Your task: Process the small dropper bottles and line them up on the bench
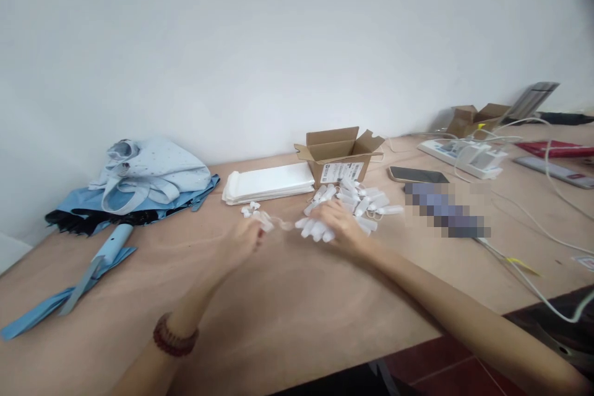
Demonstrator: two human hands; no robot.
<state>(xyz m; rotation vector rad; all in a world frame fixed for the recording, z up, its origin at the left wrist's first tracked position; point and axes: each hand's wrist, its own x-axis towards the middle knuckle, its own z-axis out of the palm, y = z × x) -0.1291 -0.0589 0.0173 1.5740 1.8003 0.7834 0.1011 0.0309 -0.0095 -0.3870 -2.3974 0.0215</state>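
Note:
My left hand (241,241) is closed in a pinch on a small white plastic piece (263,220), with a thin clear strand trailing to the right. My right hand (338,226) rests on a pile of small white tubes (364,201), fingers curled over a few of them; motion smears it. Behind the pile stands a small open cardboard box (341,154) with a label. A stack of white paper bags (269,183) lies left of the box. A few more white pieces (249,209) lie near my left hand. A bead bracelet (174,337) sits on my left wrist.
A light blue folded umbrella (93,266) and a pale blue bag (148,173) lie at the left. A phone (417,174), a white power strip (468,154) with cables, another cardboard box (477,117) and a red item (557,148) are at the right. The table edge runs along the front.

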